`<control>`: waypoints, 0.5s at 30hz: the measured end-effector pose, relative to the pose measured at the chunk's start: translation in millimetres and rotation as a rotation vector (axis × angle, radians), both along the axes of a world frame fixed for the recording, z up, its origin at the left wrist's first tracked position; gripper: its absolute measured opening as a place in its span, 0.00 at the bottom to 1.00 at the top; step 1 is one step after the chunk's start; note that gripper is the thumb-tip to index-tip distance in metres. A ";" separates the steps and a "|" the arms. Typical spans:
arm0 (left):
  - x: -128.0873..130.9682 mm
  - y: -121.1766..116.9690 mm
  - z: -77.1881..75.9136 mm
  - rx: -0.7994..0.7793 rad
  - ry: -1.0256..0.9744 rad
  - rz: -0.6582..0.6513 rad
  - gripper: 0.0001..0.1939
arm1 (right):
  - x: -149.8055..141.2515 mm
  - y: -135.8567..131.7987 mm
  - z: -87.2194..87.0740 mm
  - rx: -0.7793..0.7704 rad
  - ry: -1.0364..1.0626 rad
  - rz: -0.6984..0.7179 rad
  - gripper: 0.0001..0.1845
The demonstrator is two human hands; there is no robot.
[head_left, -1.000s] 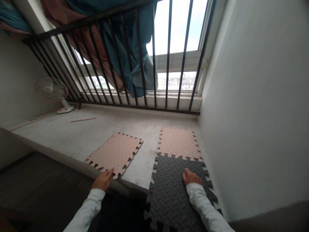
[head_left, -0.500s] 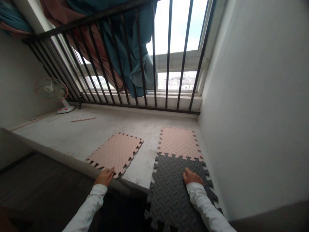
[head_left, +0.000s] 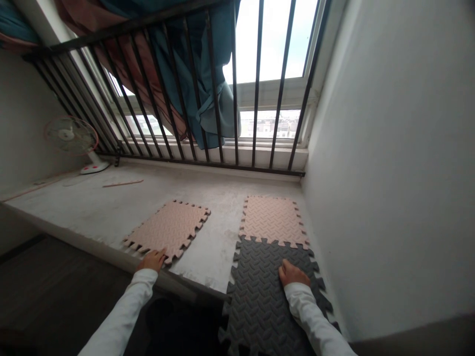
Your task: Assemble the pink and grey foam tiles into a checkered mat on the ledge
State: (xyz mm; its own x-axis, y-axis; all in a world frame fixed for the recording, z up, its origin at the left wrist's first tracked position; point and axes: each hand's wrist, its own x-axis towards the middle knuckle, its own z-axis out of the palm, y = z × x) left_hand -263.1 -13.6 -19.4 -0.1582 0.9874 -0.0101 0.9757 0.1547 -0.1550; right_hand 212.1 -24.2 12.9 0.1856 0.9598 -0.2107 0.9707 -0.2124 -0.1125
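A pink foam mat tile (head_left: 170, 225) with jigsaw edges lies at an angle on the concrete ledge. My left hand (head_left: 152, 260) is at its near corner, fingers on top of the edge and closed on it; the thumb is hidden. To the right, a dark grey foam mat tile (head_left: 260, 291) overhangs the ledge's front edge. Its far side meets a second pink foam mat tile (head_left: 272, 220). My right hand (head_left: 294, 273) rests on the grey tile with its fingers curled in, and I cannot make out anything inside them.
Beyond the concrete ledge (head_left: 218, 247) stands a dark metal railing (head_left: 208, 160) before a window and curtains (head_left: 208, 113). A fan (head_left: 70, 136) and a thin strip (head_left: 122, 183) are on the left. A white wall (head_left: 389, 173) borders the right side.
The left pink tile has slid slightly left and away, together with my left hand. My right hand stays on the grey tile. The view has shifted a little.
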 end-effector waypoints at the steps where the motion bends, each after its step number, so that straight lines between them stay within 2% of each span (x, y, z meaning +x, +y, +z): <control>1: -3.2 3.7 3.0 -0.022 0.005 0.030 0.19 | 0.0 0.0 -0.2 -0.001 -0.003 -0.004 0.14; 5: -6.5 15.1 18.2 -0.089 -0.009 0.117 0.20 | -0.7 -0.4 1.1 -0.014 -0.002 -0.020 0.14; 8: 7.9 22.8 42.7 -0.205 -0.009 0.219 0.18 | -1.6 -0.8 3.0 -0.018 -0.001 -0.020 0.14; 10: 28.2 30.2 61.8 -0.174 0.037 0.242 0.16 | -2.2 -0.9 3.8 -0.022 -0.002 -0.023 0.13; 12: 57.6 40.6 74.6 -0.095 0.012 0.183 0.17 | -2.5 -0.8 4.1 -0.025 -0.003 -0.028 0.13; 13: 75.4 46.7 76.6 -0.078 -0.055 0.133 0.18 | -2.6 -0.8 4.1 -0.024 -0.004 -0.033 0.13; 15: 115.4 59.9 70.7 -0.092 -0.254 0.021 0.22 | -2.6 -1.0 4.1 -0.018 0.002 -0.034 0.13</control>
State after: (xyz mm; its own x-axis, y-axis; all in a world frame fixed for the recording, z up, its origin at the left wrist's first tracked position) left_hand -147.8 46.4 51.2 -0.1598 0.9769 -0.1422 0.9818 0.1723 0.0803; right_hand 209.4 -25.3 17.0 0.2174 0.9490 -0.2282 0.9626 -0.2472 -0.1108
